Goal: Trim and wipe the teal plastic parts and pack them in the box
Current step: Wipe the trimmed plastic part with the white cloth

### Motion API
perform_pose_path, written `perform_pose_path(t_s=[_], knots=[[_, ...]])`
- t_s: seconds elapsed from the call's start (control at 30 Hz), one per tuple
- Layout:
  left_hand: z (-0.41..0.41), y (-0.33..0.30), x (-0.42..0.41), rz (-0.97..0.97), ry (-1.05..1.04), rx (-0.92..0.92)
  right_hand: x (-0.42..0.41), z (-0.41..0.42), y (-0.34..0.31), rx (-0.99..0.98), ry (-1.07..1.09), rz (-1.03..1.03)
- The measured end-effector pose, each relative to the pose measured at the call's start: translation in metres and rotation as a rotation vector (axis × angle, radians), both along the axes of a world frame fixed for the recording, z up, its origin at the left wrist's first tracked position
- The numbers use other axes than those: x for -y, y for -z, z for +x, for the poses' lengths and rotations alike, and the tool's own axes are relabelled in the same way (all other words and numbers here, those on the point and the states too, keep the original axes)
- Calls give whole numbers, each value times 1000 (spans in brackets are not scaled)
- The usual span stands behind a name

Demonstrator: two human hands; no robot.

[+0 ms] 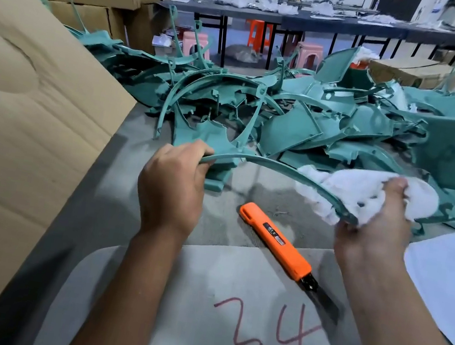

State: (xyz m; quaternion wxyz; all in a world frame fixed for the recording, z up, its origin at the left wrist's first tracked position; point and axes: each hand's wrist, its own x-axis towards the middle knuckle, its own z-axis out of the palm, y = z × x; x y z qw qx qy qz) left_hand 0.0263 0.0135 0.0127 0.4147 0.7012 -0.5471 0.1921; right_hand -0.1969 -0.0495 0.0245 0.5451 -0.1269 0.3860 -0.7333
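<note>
board (197,304) marked "34" (red), orange knife (275,241)

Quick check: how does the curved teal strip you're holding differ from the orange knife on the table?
The curved teal strip is held off the table, the left hand gripping one end and the right hand pressing the white cloth round the other; the orange knife lies untouched on the grey table. The strip is long, thin and arched; the knife is straight and blocky, with a dark blade out. Both sit between the hands.
</note>
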Motion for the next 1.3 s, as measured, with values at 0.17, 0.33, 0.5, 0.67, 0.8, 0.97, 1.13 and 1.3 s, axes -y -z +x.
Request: perform_pose_path(t_s=[0.17, 0.33, 0.5, 0.67, 0.8, 0.97, 1.13, 1.3], knots=[[13, 2, 2, -184, -9, -430, 3, -12, -11, -113, 401, 4], [-1, 9, 8, 157, 463, -840, -9, 13, -8, -182, 208, -141], [-33, 13, 10, 219, 551, -624, -27, 32, 12, -772, -312, -457], [-27, 8, 7, 117, 228, -251, -24, 21, 12, -936, -666, -613], [-25, 1, 4, 179, 24, -30, -22, 26, 18, -1273, -492, -728], [-31, 3, 7, 188, 273, -267, -21, 29, 21, -1433, -105, -860], [-41, 2, 7, 159, 283, -359, -22, 28, 24, -1064, 130, -620], [-33, 6, 9, 138, 126, -483, -22, 23, 19, -988, -1, -562]])
